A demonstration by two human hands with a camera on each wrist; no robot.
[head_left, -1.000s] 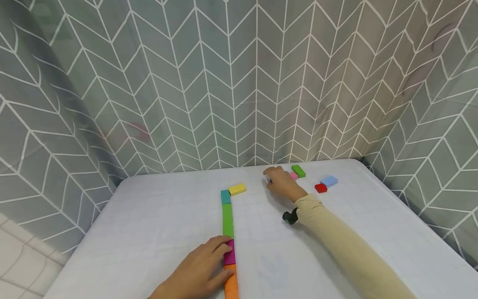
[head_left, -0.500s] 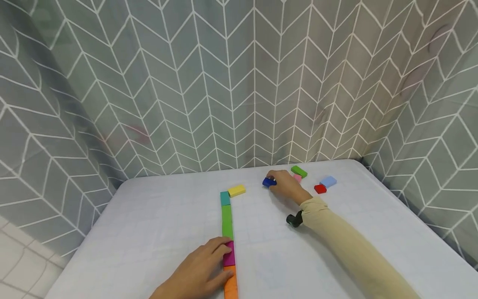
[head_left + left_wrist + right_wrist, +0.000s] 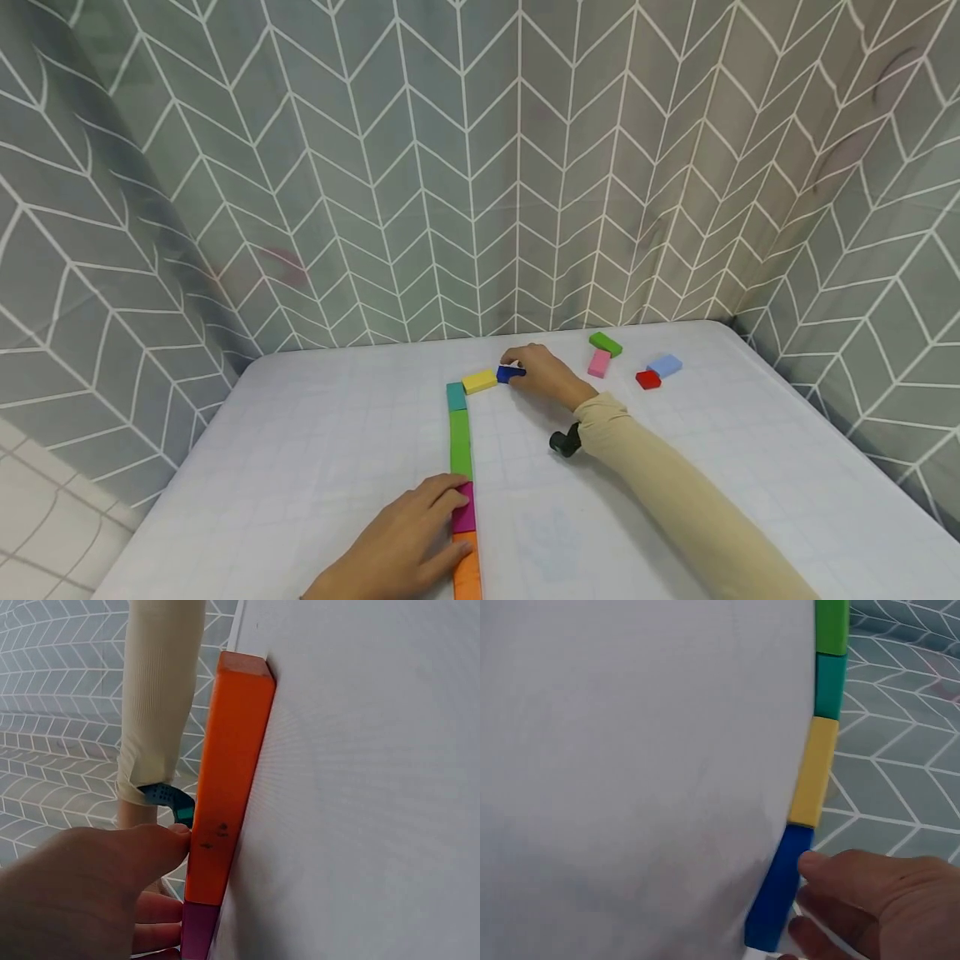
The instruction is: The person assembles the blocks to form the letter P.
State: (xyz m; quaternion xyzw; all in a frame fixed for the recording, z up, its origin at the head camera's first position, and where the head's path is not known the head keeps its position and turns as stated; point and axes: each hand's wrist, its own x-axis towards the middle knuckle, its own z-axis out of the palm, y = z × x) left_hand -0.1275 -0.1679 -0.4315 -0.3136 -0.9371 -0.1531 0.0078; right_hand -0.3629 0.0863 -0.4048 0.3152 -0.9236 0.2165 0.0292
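Observation:
My right hand (image 3: 551,377) pinches a dark blue block (image 3: 511,374) at the table's far side. In the right wrist view this blue block (image 3: 778,892) meets the end of the yellow block (image 3: 814,772). Teal (image 3: 456,397), light green (image 3: 461,442), magenta (image 3: 463,518) and orange (image 3: 467,575) blocks run from there toward me in a row. My left hand (image 3: 397,537) rests along the near part, its fingers on the magenta block and its thumb on the orange one. Dark specks mark the orange block (image 3: 231,765) in the left wrist view.
Right of my right hand lie loose pink (image 3: 599,363), green (image 3: 606,344), red (image 3: 648,380) and light blue (image 3: 665,365) blocks. A white cloth covers the table (image 3: 322,450). Patterned grey curtains (image 3: 495,183) hang behind it and along its sides.
The right hand has carried the dark blue block leftward to the yellow block's right end. The pink block is now uncovered. The left hand keeps its place on the row.

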